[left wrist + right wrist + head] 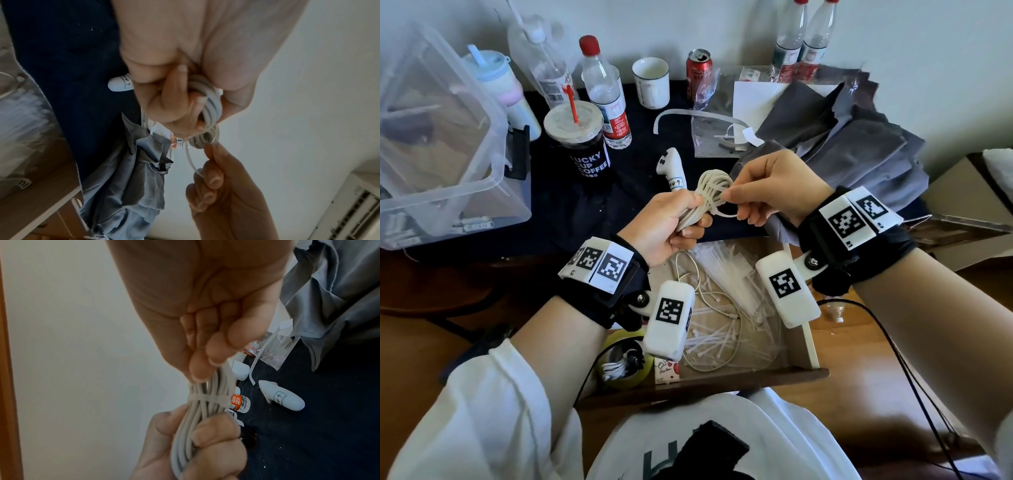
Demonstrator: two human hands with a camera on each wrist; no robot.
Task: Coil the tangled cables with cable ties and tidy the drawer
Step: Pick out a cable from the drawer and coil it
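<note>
A person's left hand (666,226) clamps its curled fingers round a coiled white cable (709,195), held above the open wooden drawer (722,380) at the desk (571,212). The right hand (774,186) pinches the thin, translucent tail of a plastic cable tie (205,398), which bands the smooth, round strands; its lock appears closed, though blur obscures it. Loose ties (722,329) and a slack white cord (736,308) lie in the drawer at 6 o'clock.
</note>
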